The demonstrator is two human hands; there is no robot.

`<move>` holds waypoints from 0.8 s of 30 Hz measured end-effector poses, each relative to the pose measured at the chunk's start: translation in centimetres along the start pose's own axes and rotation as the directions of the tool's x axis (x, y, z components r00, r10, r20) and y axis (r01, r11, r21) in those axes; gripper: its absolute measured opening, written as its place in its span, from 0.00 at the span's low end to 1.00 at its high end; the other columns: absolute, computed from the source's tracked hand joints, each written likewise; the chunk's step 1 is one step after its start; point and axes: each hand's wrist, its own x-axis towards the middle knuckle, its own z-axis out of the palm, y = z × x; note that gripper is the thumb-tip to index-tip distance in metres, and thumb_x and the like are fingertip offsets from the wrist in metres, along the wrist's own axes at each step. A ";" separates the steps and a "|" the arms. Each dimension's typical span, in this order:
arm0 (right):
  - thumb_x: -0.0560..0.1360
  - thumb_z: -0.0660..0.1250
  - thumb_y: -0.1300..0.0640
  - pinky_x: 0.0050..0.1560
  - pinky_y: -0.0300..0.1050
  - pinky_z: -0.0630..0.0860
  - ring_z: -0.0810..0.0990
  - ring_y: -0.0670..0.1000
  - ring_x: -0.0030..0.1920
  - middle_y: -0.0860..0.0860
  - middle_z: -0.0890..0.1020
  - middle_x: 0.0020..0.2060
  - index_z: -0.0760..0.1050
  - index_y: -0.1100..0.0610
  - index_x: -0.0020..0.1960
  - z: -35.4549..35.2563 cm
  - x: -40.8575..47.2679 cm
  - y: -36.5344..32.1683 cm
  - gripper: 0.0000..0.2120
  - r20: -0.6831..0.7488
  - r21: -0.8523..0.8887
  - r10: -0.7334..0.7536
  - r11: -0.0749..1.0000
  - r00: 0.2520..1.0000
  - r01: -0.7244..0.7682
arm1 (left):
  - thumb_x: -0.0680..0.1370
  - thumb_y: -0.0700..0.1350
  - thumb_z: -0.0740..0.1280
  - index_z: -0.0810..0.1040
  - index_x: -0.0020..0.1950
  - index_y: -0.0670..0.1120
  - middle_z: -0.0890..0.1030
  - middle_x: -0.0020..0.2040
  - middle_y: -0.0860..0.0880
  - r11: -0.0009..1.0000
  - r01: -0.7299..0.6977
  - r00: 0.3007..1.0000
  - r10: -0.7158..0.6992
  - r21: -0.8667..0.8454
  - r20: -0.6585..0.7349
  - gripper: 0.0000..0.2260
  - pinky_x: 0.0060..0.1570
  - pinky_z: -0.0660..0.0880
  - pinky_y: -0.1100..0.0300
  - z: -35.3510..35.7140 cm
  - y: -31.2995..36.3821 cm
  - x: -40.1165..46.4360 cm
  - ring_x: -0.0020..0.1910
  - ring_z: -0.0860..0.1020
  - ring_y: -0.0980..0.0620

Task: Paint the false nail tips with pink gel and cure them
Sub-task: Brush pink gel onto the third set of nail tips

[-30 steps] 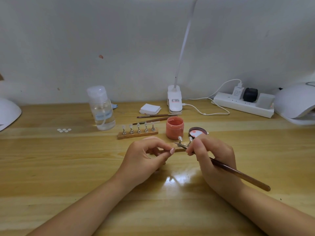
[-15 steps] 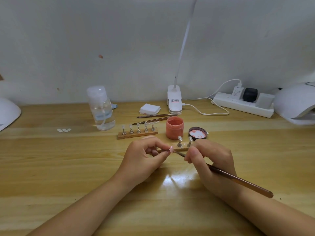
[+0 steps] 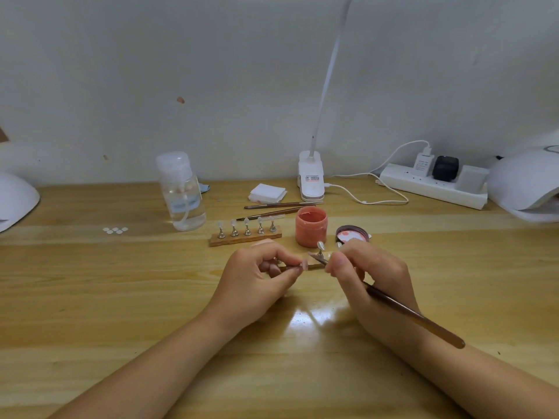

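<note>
Left hand [image 3: 257, 276]: fingertips pinch one tip stand with its false nail tip [image 3: 304, 265], steadying it for painting.
Right hand [image 3: 370, 276]: fingers curled, pinching the gel brush [image 3: 408, 313], bristles beside the tip.
Pink gel jar [image 3: 311, 226]: open, at 12 o'clock.
Unpainted rack [image 3: 245, 234]: at 11 o'clock.
Cure lamp [image 3: 526, 184]: at 2 o'clock, power strip [image 3: 432, 186] beside.

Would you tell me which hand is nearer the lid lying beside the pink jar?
Right. The right hand, holding the brush, sits just in front of the lid; the left hand is farther off to the lid's left.
</note>
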 end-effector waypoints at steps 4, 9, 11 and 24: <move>0.75 0.59 0.55 0.29 0.42 0.68 0.71 0.46 0.28 0.51 0.76 0.27 0.76 0.60 0.34 0.1 0.0 -0.1 0.15 0.036 0.001 -0.010 1.000 0.999 0.010 | 0.69 0.34 0.72 0.81 0.36 0.51 0.79 0.37 0.47 1.000 0.013 1.000 -0.013 -0.022 -0.010 0.11 0.29 0.75 0.59 0.0 -0.2 0.0 0.28 0.72 0.57; 0.76 0.57 0.57 0.28 0.44 0.68 0.72 0.47 0.26 0.50 0.74 0.24 0.75 0.61 0.30 -0.3 -0.1 -0.4 0.18 0.078 0.089 -0.075 0.994 0.994 0.068 | 0.69 0.35 0.72 0.81 0.36 0.51 0.78 0.37 0.51 0.999 0.024 1.000 -0.024 -0.033 -0.006 0.11 0.29 0.75 0.57 0.0 -0.2 0.0 0.28 0.72 0.56; 0.76 0.57 0.57 0.28 0.43 0.68 0.72 0.46 0.27 0.50 0.74 0.25 0.75 0.59 0.31 -0.3 0.0 -0.3 0.17 0.045 0.071 -0.034 0.997 0.998 0.031 | 0.69 0.34 0.72 0.81 0.36 0.51 0.78 0.36 0.51 0.999 0.025 1.000 -0.025 -0.029 -0.008 0.11 0.29 0.76 0.57 0.0 -0.2 0.0 0.28 0.72 0.57; 0.75 0.55 0.57 0.29 0.33 0.67 0.71 0.41 0.27 0.46 0.73 0.25 0.72 0.53 0.31 -0.4 0.2 -0.6 0.15 0.028 0.166 0.018 0.986 0.999 -0.022 | 0.70 0.37 0.72 0.81 0.36 0.51 0.80 0.34 0.56 0.998 0.028 0.999 -0.029 -0.054 -0.015 0.08 0.27 0.73 0.66 0.0 -0.3 0.0 0.27 0.72 0.61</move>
